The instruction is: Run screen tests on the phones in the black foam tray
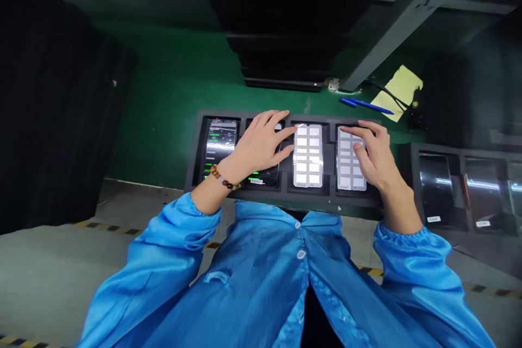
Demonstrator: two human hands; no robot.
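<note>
Several smartphones lie face up in the slots of a dark tray (265, 197) in front of me. The leftmost phone (220, 144) has a dark screen with green text. My left hand (263, 144), fingers spread, covers much of the second phone (265, 178); its index fingertip reaches the left edge of the third phone (309, 163), which shows a bright grid of blocks. A similar grid lights the fourth phone (346, 166). Over that one is my right hand (373, 155), fingers apart, index fingertip near the screen's top left. Neither hand holds anything.
On the right, a second tray (416, 174) carries more phones with dark screens (435, 190). Blue pens (371, 106), yellow paper (402, 89) and a black cable lie behind on the green table (175, 92). A grey post (408, 22) and black curtain (285, 22) stand beyond.
</note>
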